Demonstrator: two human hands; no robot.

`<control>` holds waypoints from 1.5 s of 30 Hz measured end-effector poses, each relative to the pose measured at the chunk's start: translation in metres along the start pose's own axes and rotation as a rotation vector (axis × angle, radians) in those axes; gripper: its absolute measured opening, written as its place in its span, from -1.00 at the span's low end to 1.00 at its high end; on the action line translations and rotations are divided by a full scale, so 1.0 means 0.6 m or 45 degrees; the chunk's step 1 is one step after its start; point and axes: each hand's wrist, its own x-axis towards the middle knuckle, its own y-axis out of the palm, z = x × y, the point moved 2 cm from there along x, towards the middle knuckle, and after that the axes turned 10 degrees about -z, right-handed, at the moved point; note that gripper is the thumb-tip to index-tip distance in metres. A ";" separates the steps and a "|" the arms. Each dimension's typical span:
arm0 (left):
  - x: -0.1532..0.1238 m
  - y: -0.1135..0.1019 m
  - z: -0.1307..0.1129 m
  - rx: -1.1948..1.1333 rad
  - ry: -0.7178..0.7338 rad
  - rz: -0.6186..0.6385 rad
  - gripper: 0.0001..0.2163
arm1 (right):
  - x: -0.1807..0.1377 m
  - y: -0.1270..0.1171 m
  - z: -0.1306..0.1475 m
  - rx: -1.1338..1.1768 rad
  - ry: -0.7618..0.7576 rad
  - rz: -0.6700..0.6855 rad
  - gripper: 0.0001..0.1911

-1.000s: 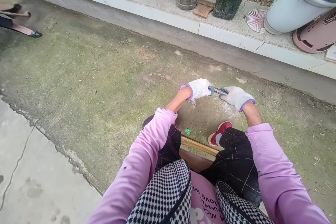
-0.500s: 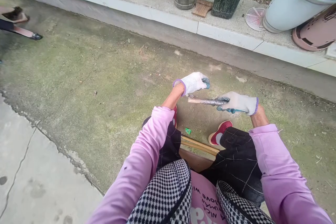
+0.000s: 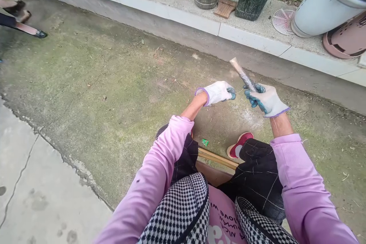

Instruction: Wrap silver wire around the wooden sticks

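Note:
My right hand (image 3: 264,99), in a white glove with blue-grey palm and fingers, is closed around a wooden stick (image 3: 241,72). Silvery wire is wound round much of the stick, and its pale bare end points up and left. To the left, my left hand (image 3: 220,92) wears a matching glove, its fingers pinched together. A thin strand (image 3: 239,90), seemingly the same wire, runs from those fingers toward the stick. Both hands hang above the concrete ground, apart from each other.
A tiled ledge (image 3: 197,23) runs across the back with several flowerpots, including a white pot (image 3: 317,7) and a black planter (image 3: 253,2). A green scrap (image 3: 205,142) lies between my red shoes (image 3: 240,144). Another person's feet (image 3: 40,34) show at far left.
My right hand has turned the stick from nearly level to tilted, its bare end now up and away from me. My left hand has shifted slightly right.

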 end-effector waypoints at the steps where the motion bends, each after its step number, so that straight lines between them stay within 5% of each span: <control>1: 0.000 0.004 0.000 0.012 0.015 0.025 -0.89 | 0.005 0.000 -0.005 -0.130 -0.012 -0.020 -0.59; 7: 0.007 0.011 0.001 0.161 0.111 0.038 -0.73 | 0.023 0.009 -0.022 -1.131 -0.237 0.033 -0.80; 11: 0.009 0.008 -0.002 0.286 0.115 0.003 -0.73 | 0.015 0.017 -0.022 -1.391 -0.229 0.281 -0.77; 16: 0.009 0.002 -0.003 0.299 0.188 -0.018 -0.89 | -0.002 0.015 -0.015 -1.392 -0.186 0.448 -0.79; 22: 0.013 -0.015 0.007 0.211 0.031 -0.069 -0.92 | -0.030 0.012 -0.022 -1.145 -0.100 0.673 -0.94; 27: 0.024 -0.016 0.018 0.014 0.061 -0.023 -0.91 | -0.051 -0.005 -0.007 -0.507 0.057 0.856 -0.49; 32: 0.031 -0.007 0.015 -0.033 0.077 -0.038 -0.91 | -0.053 -0.014 0.022 -0.078 0.131 0.606 -0.36; 35: 0.024 -0.002 0.009 0.033 0.040 -0.065 -0.74 | -0.046 -0.006 0.029 0.084 0.091 0.403 -0.39; 45: 0.009 0.005 -0.002 -0.009 0.096 -0.020 -0.79 | -0.020 0.012 0.016 0.204 0.068 0.094 -0.42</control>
